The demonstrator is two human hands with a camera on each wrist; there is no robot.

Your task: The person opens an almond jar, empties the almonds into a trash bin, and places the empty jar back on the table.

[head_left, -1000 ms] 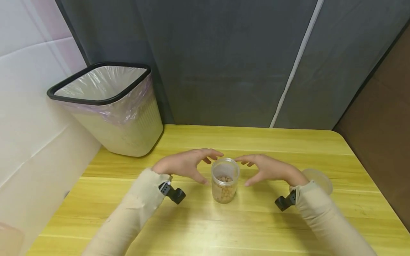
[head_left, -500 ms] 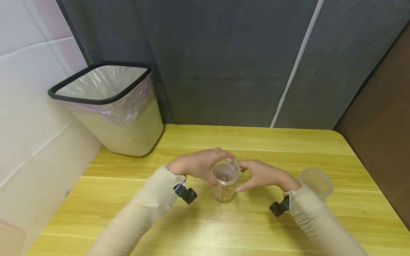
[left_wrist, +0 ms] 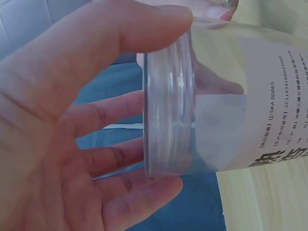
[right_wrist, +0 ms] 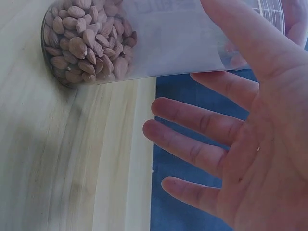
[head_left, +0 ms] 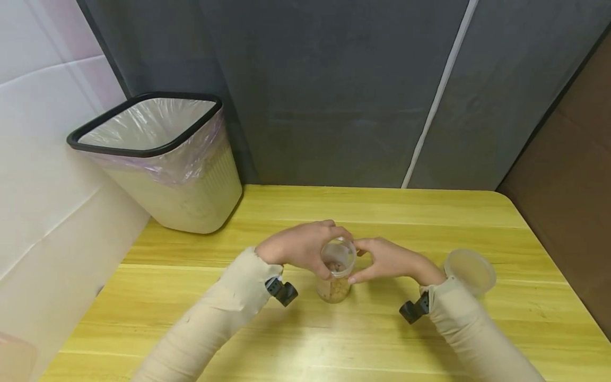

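Note:
A clear plastic jar (head_left: 334,289) with no lid stands mid-table, its lower part filled with almonds (right_wrist: 86,43). My left hand (head_left: 300,246) grips the jar near the rim; in the left wrist view its thumb (left_wrist: 144,29) lies over the threaded neck (left_wrist: 168,110) and the fingers reach behind it. My right hand (head_left: 389,260) is at the jar's right side. Its thumb (right_wrist: 240,43) rests on the labelled wall (right_wrist: 192,38), while the other fingers (right_wrist: 192,120) stay spread and off the jar.
A translucent lid (head_left: 470,270) lies on the yellow wooden table (head_left: 305,339), right of my right wrist. A lined waste bin (head_left: 162,159) stands at the table's back-left corner. Dark panels close off the back, and the table edge runs along the right.
Both hands have moved inward from either side of the jar. The left hand has taken hold near the rim, and the right thumb now touches the jar's side.

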